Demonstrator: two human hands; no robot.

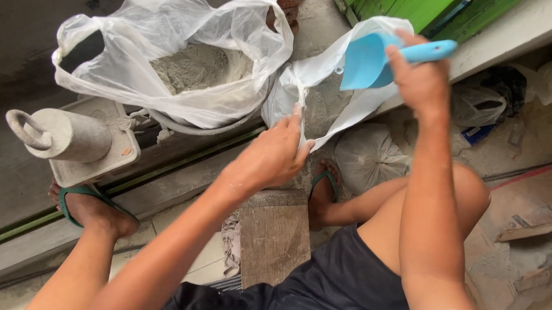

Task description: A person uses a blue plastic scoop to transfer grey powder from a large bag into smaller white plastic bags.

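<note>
Scoop (368,60), blue, gripped in right hand (419,77), tipped into small white bag (309,83); left hand (273,155) pinches bag edge open. Big bag (169,66) holds plenty of grey powder; one filled bag (368,155) tied off on the floor.

1. Blue plastic scoop (368,59): upper right of the frame, handle pointing right, gripped at the handle, its open bowl tilted down-left into the mouth of the small bag
2. Small white plastic bag (309,83): thin, translucent, upper centre of the frame, hanging limp and crumpled, pinched at its lower edge and held open around the scoop
</note>
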